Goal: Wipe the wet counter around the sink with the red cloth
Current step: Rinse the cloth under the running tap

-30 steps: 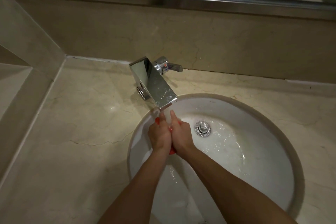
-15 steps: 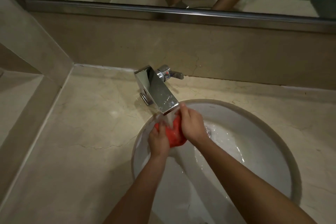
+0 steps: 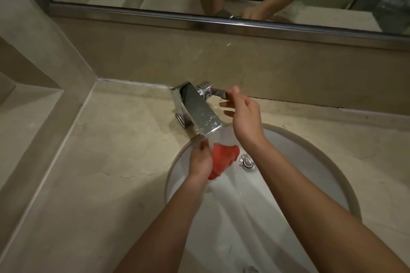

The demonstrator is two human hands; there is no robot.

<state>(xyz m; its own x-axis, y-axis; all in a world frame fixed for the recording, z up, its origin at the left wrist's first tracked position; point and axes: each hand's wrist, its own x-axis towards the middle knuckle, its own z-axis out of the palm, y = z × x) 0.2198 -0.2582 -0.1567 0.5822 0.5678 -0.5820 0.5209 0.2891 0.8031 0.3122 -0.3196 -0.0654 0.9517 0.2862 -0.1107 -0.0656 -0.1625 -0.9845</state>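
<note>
Rinsing step: left hand (image 3: 200,159) gripping balled red cloth (image 3: 223,158) under running faucet (image 3: 196,109) inside sink (image 3: 328,157), right hand (image 3: 245,115) loose-fingered at lever (image 3: 218,92); best to shut lever fully, wring over basin before touching counter (image 3: 106,150).

- The left hand (image 3: 200,160) is held low, back of the hand up, fingers curled round the red cloth (image 3: 223,159), which bunches out past its fingertips and hangs below the palm.
- The left forearm runs straight back from that hand towards the body, bare.
- The right hand (image 3: 245,116) is raised beyond and to the right of the left one, fingers spread and loosely bent, thumb uppermost, its tip at the end of the tap lever (image 3: 218,92).
- The right forearm, also bare, slants back from its wrist.
</note>
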